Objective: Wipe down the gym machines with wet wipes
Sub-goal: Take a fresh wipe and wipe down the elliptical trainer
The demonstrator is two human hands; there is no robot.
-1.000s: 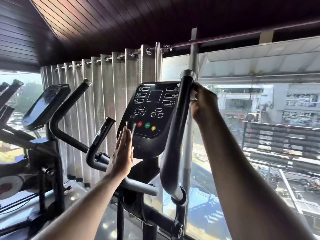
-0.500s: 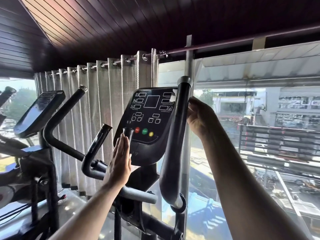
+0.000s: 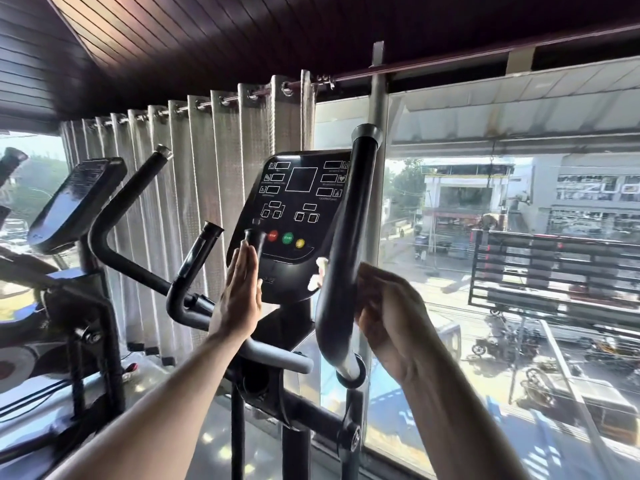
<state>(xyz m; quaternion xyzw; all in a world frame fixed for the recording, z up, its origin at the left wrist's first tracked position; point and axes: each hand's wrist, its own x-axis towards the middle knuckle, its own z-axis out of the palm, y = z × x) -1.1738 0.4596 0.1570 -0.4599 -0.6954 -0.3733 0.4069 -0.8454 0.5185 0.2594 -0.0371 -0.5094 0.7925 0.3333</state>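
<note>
The right hand (image 3: 388, 320) curls its grip round the tall black handlebar (image 3: 349, 237) of the elliptical machine, pressing a white wet wipe (image 3: 318, 275) against it; a scrap of the wipe shows at the bar's left edge, low down beside the console (image 3: 298, 216). The left hand (image 3: 240, 296) stands flat, fingers straight and together, holding nothing, before the console's lower left. Console buttons read "STOP" (image 3: 272, 235) and "START" (image 3: 287, 238); smaller labels are illegible.
</note>
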